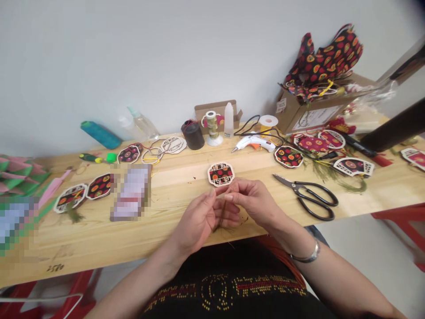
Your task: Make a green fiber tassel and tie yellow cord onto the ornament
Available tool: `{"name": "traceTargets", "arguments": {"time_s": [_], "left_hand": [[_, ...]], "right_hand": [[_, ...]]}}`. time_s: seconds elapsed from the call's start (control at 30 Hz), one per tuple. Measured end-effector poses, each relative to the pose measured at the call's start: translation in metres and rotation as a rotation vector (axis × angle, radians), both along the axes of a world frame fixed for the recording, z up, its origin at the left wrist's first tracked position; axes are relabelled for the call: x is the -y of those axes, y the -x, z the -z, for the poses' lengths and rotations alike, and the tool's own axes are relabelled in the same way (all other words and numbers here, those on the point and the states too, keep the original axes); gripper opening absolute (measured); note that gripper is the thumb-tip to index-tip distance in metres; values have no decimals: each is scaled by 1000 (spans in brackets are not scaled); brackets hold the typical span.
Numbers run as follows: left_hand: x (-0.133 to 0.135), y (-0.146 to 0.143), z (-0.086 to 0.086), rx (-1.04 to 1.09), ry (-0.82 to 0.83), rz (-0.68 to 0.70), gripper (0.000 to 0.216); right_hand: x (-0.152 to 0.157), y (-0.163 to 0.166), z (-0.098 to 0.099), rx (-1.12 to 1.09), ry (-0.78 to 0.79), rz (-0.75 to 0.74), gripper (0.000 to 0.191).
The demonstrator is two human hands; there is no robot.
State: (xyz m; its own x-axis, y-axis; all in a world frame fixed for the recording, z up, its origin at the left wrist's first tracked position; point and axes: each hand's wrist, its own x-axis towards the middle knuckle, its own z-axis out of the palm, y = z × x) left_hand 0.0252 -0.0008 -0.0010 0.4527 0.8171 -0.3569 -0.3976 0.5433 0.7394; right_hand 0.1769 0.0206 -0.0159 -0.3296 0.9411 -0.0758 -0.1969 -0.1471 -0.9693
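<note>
Close together above the table's front edge, my hands hold a thin olive-brown tassel [223, 212] of threads. My right hand [254, 199] pinches its upper end between thumb and fingertips. My left hand [201, 218] is curled around the strands, thumb and forefinger pressed near the top. Their fingers partly hide the tassel. Just beyond the fingertips lies an eight-sided wooden-framed ornament [221, 174] with dark patterned fabric. To the right of my right hand rest black-handled scissors [307, 195], blades a little apart.
A white glue gun [255, 143] lies at the back, near a black thread spool [194, 136] and a clear bottle [229, 120]. At right stands a cardboard box [299, 115] with patterned fabric on top. More ornaments [288, 157] lie about; a teal thread cone [101, 134] is at left.
</note>
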Motion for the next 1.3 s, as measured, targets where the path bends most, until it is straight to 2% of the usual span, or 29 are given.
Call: {"name": "traceTargets", "arguments": {"time_s": [0.13,0.3,0.67,0.9,1.0,1.07,1.17,1.23,1.3], "left_hand": [[-1,-2,0,-29,8,10,25],[-1,-4,-1,-120,-37,-34,20],[1,0,6,-299,-80,-62,17],[0,8,7,-476,-252,-51,16],[0,16,8,-496,-307,-107,15],[-1,23,7,-462,-315,-204,15],[-2,35,0,-360,-286,-386,9],[-3,42,-8,-310,-282,-491,8],[-3,48,-14,-282,-295,-552,8]], "right_hand": [[-4,-6,-5,103,-44,90,26],[-5,-7,-7,39,-35,79,26],[-4,-4,-7,130,-82,87,30],[-3,5,-6,134,-58,74,29],[-11,8,-9,179,-87,57,24],[-22,8,-11,327,-187,114,18],[-43,6,-12,773,-409,208,14],[-54,7,-11,1071,-490,160,15],[-61,10,-9,1256,-503,73,17]]}}
